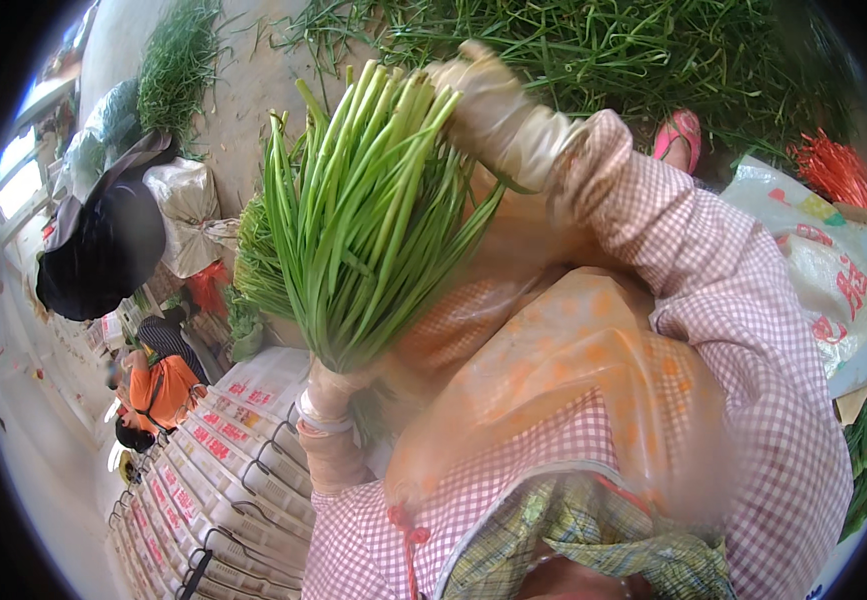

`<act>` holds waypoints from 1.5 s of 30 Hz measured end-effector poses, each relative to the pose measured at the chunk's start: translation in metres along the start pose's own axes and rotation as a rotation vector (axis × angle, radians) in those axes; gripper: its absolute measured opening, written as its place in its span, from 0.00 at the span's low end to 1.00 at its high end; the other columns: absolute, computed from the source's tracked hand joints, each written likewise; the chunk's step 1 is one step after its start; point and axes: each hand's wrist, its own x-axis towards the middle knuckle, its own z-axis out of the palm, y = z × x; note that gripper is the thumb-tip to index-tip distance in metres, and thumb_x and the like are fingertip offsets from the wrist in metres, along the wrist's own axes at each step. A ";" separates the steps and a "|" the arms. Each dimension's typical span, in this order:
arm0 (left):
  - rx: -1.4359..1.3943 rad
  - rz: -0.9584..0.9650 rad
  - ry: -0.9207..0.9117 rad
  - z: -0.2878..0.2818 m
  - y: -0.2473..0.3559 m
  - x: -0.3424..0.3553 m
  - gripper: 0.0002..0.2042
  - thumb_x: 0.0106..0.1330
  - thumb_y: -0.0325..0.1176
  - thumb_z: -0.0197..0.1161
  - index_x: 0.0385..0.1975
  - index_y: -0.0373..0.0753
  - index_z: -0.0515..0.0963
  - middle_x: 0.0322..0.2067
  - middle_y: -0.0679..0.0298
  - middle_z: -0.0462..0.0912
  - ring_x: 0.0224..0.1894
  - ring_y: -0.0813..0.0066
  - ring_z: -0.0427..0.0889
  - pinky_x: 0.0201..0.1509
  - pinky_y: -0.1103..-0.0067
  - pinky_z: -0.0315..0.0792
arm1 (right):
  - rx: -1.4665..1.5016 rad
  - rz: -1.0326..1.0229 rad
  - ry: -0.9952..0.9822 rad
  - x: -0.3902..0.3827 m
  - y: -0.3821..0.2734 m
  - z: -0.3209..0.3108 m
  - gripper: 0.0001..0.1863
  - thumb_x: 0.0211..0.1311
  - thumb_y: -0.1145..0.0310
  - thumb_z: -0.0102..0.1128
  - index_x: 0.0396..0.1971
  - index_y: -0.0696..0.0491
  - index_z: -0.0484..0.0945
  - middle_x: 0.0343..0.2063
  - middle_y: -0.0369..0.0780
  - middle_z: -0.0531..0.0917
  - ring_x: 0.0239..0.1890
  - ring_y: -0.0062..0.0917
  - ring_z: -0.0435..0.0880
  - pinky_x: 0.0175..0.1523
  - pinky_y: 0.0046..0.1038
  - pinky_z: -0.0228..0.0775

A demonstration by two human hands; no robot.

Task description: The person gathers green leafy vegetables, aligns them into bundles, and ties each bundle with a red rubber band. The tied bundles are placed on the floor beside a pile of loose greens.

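The person's left grip, in a pale covering, is clenched around the narrow, gathered lower end of a thick bunch of long, flat, bright green stalks. The bunch rises from that grip and fans out above it, its pale green ends uppermost. The right grip, in a cream-coloured glove-like covering with a translucent cuff, is up beside those pale ends, at the right edge of the bunch; whether its fingers are closed on any stalk cannot be told.

Just beyond the bunch, above and to the left of the left grip, more green stalks sit in a dense heap. Above the right grip, a broad spread of loose green leaves covers part of the grey floor. To the right of the right grip are a pink shoe and, farther off, a bundle of thin red strands near a white plastic sack with red print.

A translucent plastic apron with orange patches lies over the person's pink-and-white checked garment, to the right of the left grip. Below and left of that grip stand rows of whitish panels with red print, edged with dark curved rods. Past them, well apart from the left grip, is another person in an orange top.
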 end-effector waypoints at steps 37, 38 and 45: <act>0.249 -0.152 0.053 0.008 0.027 0.013 0.17 0.56 0.29 0.64 0.48 0.40 0.80 0.45 0.58 0.83 0.47 0.56 0.81 0.50 0.69 0.75 | 0.762 0.053 -0.099 -0.028 0.051 -0.070 0.12 0.58 0.63 0.67 0.41 0.49 0.85 0.42 0.40 0.85 0.49 0.28 0.81 0.59 0.39 0.71; 0.253 -0.194 0.035 0.009 0.030 0.013 0.18 0.57 0.30 0.64 0.49 0.40 0.79 0.46 0.58 0.83 0.48 0.56 0.81 0.51 0.69 0.75 | 0.458 0.054 -0.215 -0.039 0.033 -0.061 0.17 0.58 0.55 0.64 0.44 0.47 0.84 0.44 0.39 0.83 0.51 0.31 0.79 0.62 0.46 0.65; -0.172 -0.400 0.206 0.007 0.059 0.002 0.19 0.50 0.26 0.66 0.46 0.42 0.81 0.45 0.60 0.82 0.49 0.53 0.80 0.51 0.68 0.76 | 1.086 0.312 -0.284 -0.051 -0.025 0.027 0.19 0.65 0.56 0.55 0.54 0.44 0.76 0.51 0.35 0.80 0.53 0.31 0.77 0.58 0.43 0.68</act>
